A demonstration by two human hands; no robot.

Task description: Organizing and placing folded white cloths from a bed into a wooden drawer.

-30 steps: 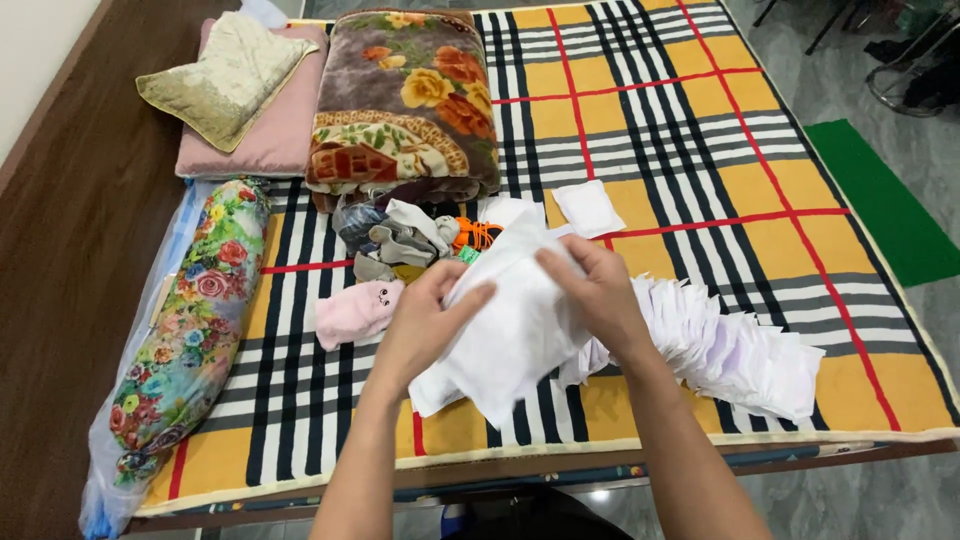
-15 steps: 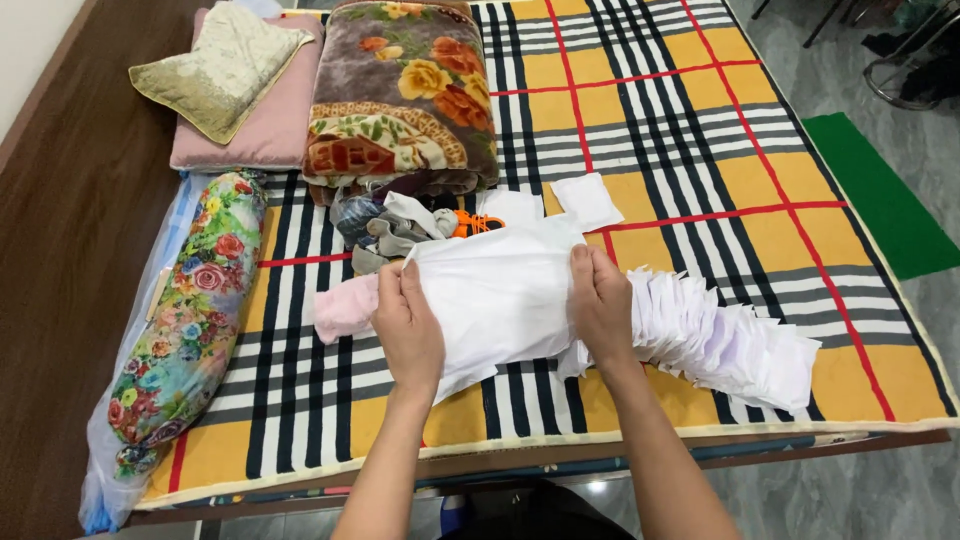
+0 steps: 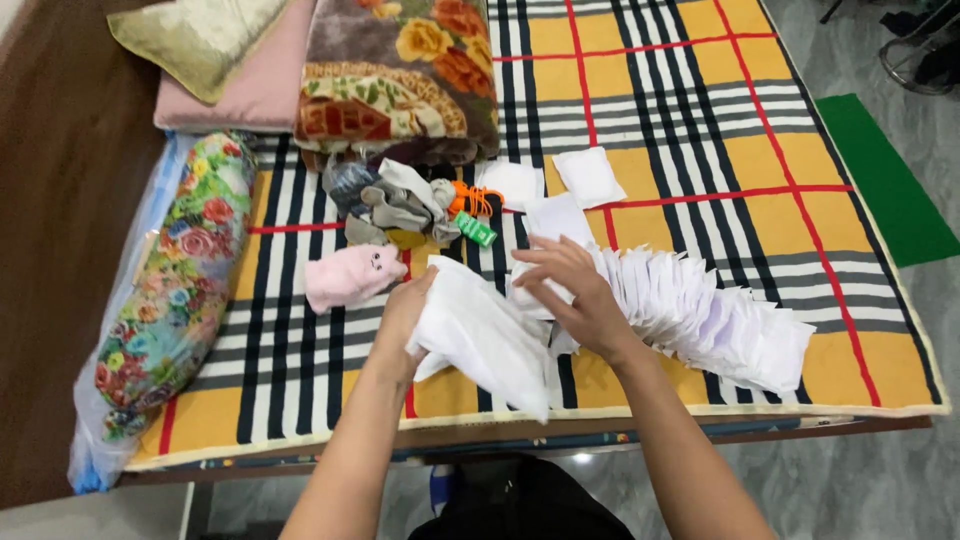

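Both hands on white cloth over a plaid bed.
Left hand (image 3: 405,315) grips the folded white cloth (image 3: 485,335); right hand (image 3: 570,290), fingers spread open, presses the cloth stack (image 3: 700,315).

A bed (image 3: 700,130) covered by a yellow plaid sheet with black, white and red stripes carries everything; at its head lie a pink cushion (image 3: 250,95) with a pale gold pillow (image 3: 195,35) on top, and beside them a folded floral blanket (image 3: 400,75); along the left edge lies a floral bolster (image 3: 170,290) in clear plastic; near the middle sit a heap of small garments (image 3: 395,205), a pink sock (image 3: 345,275), 2 folded white squares (image 3: 590,175) and a fanned row of white cloths (image 3: 710,320).
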